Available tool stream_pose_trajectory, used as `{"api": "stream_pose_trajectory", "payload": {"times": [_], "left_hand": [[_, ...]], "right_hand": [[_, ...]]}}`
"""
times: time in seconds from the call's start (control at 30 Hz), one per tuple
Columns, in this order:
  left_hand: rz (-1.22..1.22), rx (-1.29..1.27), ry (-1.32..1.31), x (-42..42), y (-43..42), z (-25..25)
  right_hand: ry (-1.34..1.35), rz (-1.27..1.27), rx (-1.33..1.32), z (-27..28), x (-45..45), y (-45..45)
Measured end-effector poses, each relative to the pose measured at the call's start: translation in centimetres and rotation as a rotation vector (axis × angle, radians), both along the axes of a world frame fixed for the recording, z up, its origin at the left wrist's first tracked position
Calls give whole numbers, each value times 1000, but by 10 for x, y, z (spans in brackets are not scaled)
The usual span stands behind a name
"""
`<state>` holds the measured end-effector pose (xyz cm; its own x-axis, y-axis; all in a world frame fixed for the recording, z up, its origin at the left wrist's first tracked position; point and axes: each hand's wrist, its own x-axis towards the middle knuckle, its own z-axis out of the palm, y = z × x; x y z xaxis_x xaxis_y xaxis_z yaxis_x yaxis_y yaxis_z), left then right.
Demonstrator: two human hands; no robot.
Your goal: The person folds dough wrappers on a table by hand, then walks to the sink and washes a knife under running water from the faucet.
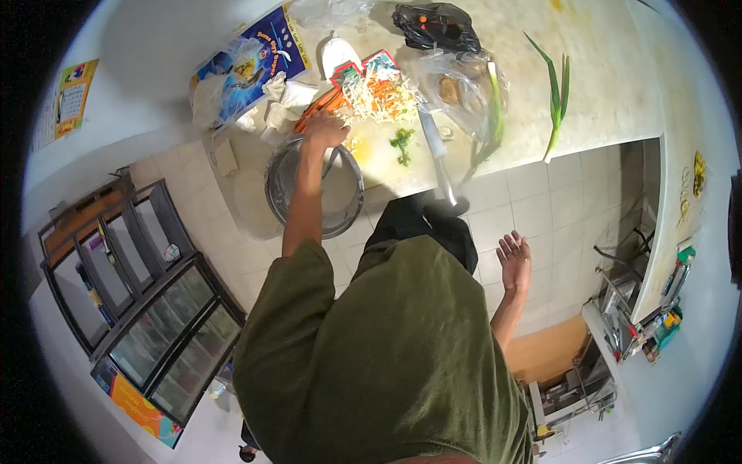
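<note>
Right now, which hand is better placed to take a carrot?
Likely your left. The left hand is right by the carrots; the right hand is open and farther from them, out past the edge of the counter.

On the tabletop before you, the shredded vegetables lie left of the knife, with the carrots (just beyond your bowl) further left and a spring onion well to the right.

1 bowl, 1 knife, 1 blk bag
</note>
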<state>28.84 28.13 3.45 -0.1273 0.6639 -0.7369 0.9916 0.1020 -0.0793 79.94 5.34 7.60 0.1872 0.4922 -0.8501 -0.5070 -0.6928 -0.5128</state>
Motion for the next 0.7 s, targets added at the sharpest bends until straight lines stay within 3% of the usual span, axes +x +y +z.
{"api": "stream_pose_trajectory", "payload": {"times": [0.2,0.33,0.47,0.53,0.6,0.7], "left_hand": [[16,88,-15,15,-2,14],[33,561,-272,35,-20,15],[217,723,-493,104,-56,30],[289,789,-684,140,-79,14],[336,703,-654,179,-100,-2],[509,677,-849,209,-121,-67]], "right_hand": [[62,-17,22,-13,9,-7],[61,34,80,-7,27,10],[100,108,139,-10,62,24],[104,100,185,-5,83,24],[95,52,256,-4,110,24],[38,-122,282,6,148,10]]}}
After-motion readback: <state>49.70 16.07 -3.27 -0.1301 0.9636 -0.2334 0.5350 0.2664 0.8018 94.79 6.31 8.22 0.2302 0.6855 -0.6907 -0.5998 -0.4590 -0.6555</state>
